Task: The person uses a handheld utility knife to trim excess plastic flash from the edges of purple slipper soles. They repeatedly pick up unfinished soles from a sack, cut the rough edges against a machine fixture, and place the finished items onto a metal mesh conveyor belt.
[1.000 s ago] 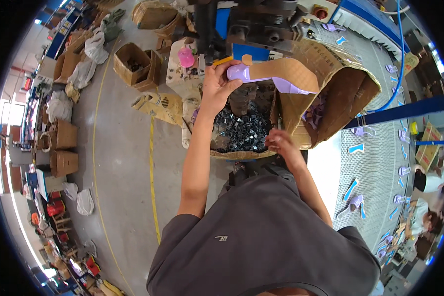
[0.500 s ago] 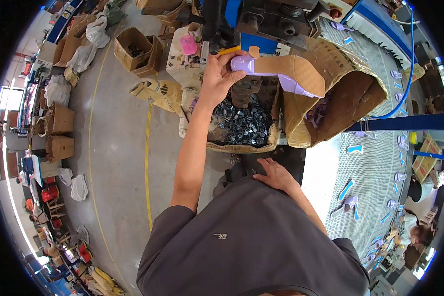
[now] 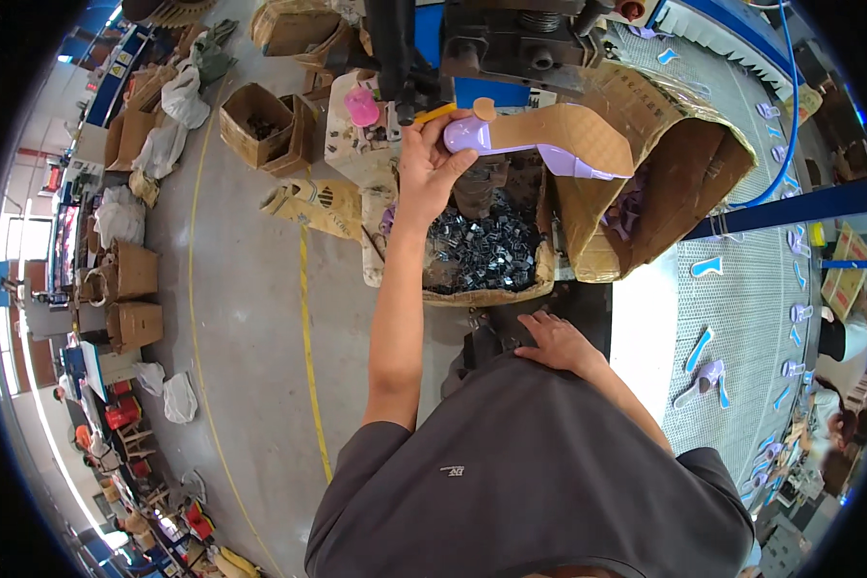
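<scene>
Right hand (image 3: 556, 342) has dropped from the box to rest open-palmed at the waist. The lilac-and-tan shoe sole (image 3: 539, 140) sits up at the dark machine (image 3: 511, 43), left hand (image 3: 429, 164) clamped on its heel end, above the cardboard box of dark metal parts (image 3: 482, 255).

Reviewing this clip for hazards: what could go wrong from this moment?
The left hand holds the lilac shoe sole close under the dark machine, so fingers could get pinched. The right hand rests low at the lap, leaving the long sole one-handed; it might tip into the box of metal clips.
</scene>
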The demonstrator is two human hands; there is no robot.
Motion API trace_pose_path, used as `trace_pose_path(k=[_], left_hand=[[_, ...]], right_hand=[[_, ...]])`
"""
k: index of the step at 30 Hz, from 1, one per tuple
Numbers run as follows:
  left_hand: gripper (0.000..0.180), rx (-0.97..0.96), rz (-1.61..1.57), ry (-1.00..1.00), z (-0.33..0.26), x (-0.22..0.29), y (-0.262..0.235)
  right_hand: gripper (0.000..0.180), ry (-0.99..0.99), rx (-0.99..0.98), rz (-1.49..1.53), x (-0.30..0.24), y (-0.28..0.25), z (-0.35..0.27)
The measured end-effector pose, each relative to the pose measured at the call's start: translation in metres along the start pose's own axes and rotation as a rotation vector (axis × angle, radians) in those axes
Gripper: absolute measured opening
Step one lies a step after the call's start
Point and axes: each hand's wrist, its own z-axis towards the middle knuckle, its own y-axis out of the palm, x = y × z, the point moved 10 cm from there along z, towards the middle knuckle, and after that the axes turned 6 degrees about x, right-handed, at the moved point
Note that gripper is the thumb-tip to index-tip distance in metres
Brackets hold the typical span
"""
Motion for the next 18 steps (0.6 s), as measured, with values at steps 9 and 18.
trace_pose_path(k=[9, 18], left_hand=[[0.058, 0.123, -0.344, -0.033, -0.002, -0.046, -0.012], [0.056, 0.204, -0.372, -0.022, -0.003, -0.057, -0.021]], right_hand=[[0.067, 0.026, 0.099, -0.059, 0.019, -0.014, -0.013], [0.066, 0.061, 0.1, -0.022, 0.028, -0.015, -0.021]])
